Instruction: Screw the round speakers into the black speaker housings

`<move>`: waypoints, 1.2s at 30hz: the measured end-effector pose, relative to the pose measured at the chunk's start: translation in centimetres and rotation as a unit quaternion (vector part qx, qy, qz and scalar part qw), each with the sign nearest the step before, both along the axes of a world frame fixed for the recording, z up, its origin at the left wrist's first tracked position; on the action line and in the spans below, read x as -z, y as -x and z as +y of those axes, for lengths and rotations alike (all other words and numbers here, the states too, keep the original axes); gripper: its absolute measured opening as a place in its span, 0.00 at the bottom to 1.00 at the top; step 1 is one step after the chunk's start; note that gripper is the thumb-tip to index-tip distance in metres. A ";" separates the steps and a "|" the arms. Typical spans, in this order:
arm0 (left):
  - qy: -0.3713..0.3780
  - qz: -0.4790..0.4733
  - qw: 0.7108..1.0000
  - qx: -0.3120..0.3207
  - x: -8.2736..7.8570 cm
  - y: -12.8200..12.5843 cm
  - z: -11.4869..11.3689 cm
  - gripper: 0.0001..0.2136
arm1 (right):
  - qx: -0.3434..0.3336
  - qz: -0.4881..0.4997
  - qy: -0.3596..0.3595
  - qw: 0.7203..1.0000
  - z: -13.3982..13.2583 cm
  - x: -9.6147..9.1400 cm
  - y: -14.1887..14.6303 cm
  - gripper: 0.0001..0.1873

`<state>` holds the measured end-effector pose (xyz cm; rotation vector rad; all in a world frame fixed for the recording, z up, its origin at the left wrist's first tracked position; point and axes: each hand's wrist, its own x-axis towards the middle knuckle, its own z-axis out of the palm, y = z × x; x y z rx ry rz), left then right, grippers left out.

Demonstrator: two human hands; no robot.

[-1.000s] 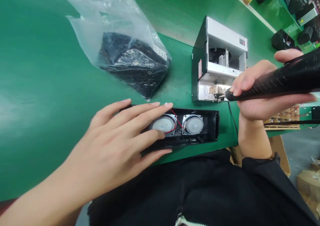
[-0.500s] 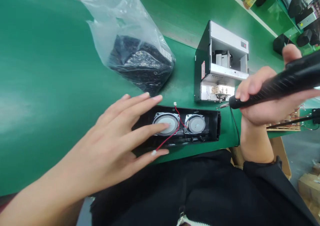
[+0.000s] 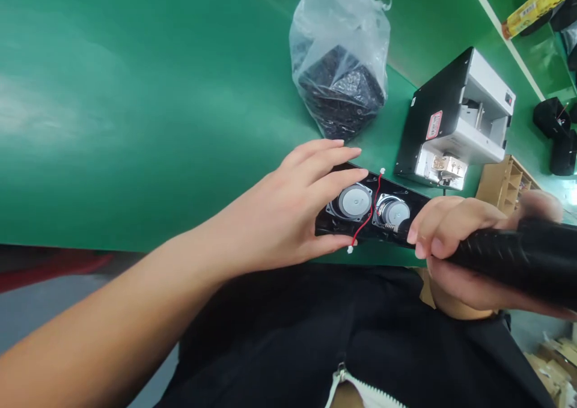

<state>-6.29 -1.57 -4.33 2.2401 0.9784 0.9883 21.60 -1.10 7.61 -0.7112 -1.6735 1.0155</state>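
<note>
A long black speaker housing [image 3: 412, 196] lies on the bench, holding a larger round speaker [image 3: 355, 202] and a smaller speaker [image 3: 395, 213]. My left hand [image 3: 283, 213] spans its left end, thumb along the near side and fingers over the far side, gripping it. Across the housing runs a red wire [image 3: 368, 219] with white connectors at both ends; one lies by my thumb. My right hand [image 3: 473, 219] is wrapped around a black electric screwdriver [image 3: 518, 261]. The screwdriver's bit is at the near left corner of the smaller speaker; whether it sits in a screw I cannot tell.
Beyond the housing stands a clear plastic bag [image 3: 340, 32] with a dark item inside. A black and silver machine [image 3: 444, 116] is behind and to the right, beside a cardboard compartment box [image 3: 505, 182]. A yellow bottle [image 3: 536, 8] and black parts [image 3: 561, 119] are farther right.
The screwdriver has come down and left, from beyond the housing's right end to the smaller speaker's corner. My left hand has closed around the housing's sides. The camera view has shifted left.
</note>
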 end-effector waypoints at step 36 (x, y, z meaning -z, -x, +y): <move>0.028 -0.025 0.999 -0.007 -0.7 -0.7 0.0 0.40 | 0.034 0.052 0.065 0.996 0.1 1.3 -0.2 0.29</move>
